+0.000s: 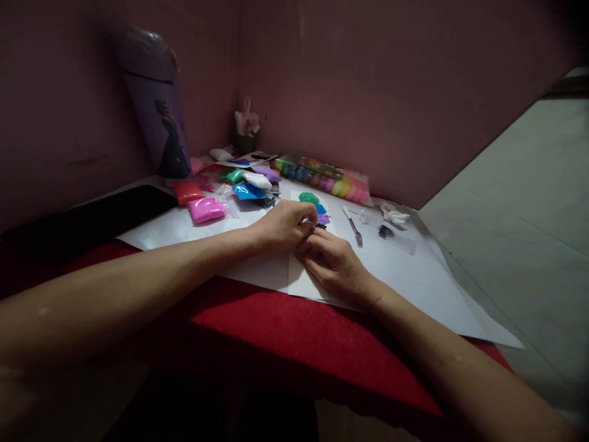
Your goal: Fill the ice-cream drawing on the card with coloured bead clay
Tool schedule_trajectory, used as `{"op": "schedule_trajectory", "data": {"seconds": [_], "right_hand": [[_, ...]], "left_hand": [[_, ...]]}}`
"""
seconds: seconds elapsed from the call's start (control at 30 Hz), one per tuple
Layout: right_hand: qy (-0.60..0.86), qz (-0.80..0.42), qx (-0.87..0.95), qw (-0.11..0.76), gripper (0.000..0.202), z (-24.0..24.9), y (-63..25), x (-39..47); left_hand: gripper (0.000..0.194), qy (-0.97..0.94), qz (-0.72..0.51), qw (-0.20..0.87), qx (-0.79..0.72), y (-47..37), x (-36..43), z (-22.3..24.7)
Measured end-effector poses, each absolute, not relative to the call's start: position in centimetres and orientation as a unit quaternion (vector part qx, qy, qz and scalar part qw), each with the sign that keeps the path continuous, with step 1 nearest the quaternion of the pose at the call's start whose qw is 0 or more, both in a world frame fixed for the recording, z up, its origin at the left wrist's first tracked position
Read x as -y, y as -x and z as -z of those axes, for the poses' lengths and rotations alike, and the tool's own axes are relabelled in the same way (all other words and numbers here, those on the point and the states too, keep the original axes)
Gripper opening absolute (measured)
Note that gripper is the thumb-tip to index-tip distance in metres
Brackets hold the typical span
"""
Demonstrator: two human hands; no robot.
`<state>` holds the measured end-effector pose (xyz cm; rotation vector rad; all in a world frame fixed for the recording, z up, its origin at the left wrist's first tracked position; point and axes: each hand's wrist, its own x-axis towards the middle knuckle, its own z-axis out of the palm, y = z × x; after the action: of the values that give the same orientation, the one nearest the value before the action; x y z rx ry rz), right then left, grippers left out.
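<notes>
My left hand (288,224) is closed in a pinch over a white card (306,279), and a small white piece (308,221) shows at its fingertips. Close against it, my right hand (332,261) is curled with its fingertips bent inward; what they hold, if anything, is hidden. Beyond the fingers, the card carries rough-textured patches: a green patch (309,197), a blue patch (319,209), a purple patch (324,219) and a dark one partly covered by my hands. Just right of the card lies a small fork (354,229).
Left of my hands lie soft packets, among them a pink packet (207,210), a red packet (188,193) and a blue packet (249,191). A long pack of coloured pieces (322,178) rests by the wall. Crumpled white tissue (394,215) and a black bristly piece (385,232) lie right.
</notes>
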<state>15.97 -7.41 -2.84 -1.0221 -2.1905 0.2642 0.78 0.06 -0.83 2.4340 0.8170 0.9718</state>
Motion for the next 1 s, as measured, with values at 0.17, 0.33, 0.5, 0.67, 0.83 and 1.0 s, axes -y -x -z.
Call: {"op": "schedule_trajectory", "data": {"seconds": [0.17, 0.33, 0.5, 0.67, 0.83, 1.0], "right_hand": [[0.393, -0.100, 0.845, 0.348, 0.011, 2.83, -16.00, 7.43], [0.394, -0.099, 0.846, 0.345, 0.011, 2.81, -16.05, 7.43], [0.394, -0.098, 0.846, 0.346, 0.011, 2.80, -16.01, 7.44], [0.395, -0.099, 0.847, 0.343, 0.010, 2.85, -16.03, 7.49], [0.398, -0.098, 0.846, 0.341, 0.011, 2.78, -16.02, 7.49], [0.397, -0.100, 0.846, 0.343, 0.011, 2.66, -15.96, 7.51]], "left_hand": [[0.018, -0.870, -0.346, 0.194, -0.291, -0.74, -0.07, 0.83], [0.018, -0.871, -0.349, 0.188, -0.291, -0.79, -0.12, 0.92], [0.018, -0.870, -0.354, 0.189, -0.286, -0.81, -0.15, 1.02], [0.018, -0.871, -0.357, 0.185, -0.282, -0.80, -0.14, 1.02], [0.018, -0.871, -0.355, 0.185, -0.286, -0.79, -0.15, 1.02], [0.017, -0.868, -0.360, 0.192, -0.284, -0.80, -0.22, 1.09]]}}
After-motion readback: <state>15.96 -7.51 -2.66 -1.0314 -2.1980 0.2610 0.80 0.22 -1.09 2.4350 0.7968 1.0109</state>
